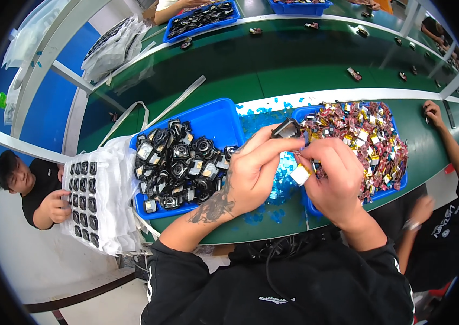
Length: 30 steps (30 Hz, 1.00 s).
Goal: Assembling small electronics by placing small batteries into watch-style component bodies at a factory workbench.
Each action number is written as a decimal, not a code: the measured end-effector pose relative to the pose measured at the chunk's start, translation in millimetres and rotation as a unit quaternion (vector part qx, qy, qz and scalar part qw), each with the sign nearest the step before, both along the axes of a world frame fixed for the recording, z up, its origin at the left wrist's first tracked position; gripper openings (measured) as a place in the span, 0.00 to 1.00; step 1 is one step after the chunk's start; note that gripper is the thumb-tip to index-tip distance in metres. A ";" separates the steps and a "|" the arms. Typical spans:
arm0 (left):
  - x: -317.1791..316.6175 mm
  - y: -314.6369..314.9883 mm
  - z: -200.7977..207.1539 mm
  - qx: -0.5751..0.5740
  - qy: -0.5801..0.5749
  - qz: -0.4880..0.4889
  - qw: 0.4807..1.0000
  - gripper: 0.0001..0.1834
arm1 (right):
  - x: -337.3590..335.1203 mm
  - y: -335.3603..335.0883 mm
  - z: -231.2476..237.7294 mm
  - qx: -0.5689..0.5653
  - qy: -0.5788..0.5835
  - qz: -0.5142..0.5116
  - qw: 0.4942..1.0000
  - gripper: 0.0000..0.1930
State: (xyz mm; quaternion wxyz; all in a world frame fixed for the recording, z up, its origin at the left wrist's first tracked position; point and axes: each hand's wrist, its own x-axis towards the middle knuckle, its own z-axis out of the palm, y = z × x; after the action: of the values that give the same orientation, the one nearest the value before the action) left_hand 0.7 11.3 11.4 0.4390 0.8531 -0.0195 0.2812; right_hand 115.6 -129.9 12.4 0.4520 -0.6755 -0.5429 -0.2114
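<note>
My left hand (pixel 254 173) is closed around a black watch-like housing (pixel 286 129), held up between the two bins. Close against it, my right hand (pixel 335 176) pinches a small circuit board with a white and yellow battery (pixel 300 174); the fingers hide most of the board. The fingertips of both hands meet at the housing's lower edge. To the left, a blue bin (pixel 224 116) holds many black watch-like housings (pixel 172 157). Below and beyond my right hand, another blue bin (pixel 308 111) is heaped with small red circuit boards and batteries (pixel 370 141).
Blue film scraps (pixel 281 189) litter the green bench between the bins. Stacked white trays (pixel 99 195) of black parts stand at left, touched by another person. Beyond a white rail, a green conveyor (pixel 305 59) carries scattered boards. Co-workers sit at right.
</note>
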 end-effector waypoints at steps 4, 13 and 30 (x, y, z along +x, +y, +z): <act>3.7 -1.5 7.8 0.099 -0.072 0.042 0.992 0.24 | -1.2 -3.9 4.0 0.016 -0.018 0.019 1.000 0.12; 0.8 2.9 10.8 0.187 -0.074 0.033 0.979 0.23 | 4.4 -23.0 10.8 -0.028 0.518 0.207 0.829 0.06; -3.0 -3.8 5.8 -0.281 0.137 -0.072 0.947 0.09 | 12.8 -23.4 0.5 -0.049 0.404 0.231 0.884 0.02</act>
State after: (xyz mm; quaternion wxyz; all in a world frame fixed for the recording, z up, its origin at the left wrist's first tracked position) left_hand -2.2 7.5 17.1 0.6785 0.7217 0.0591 0.1237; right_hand 128.4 -153.4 12.9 0.6344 -0.5791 -0.4635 0.2175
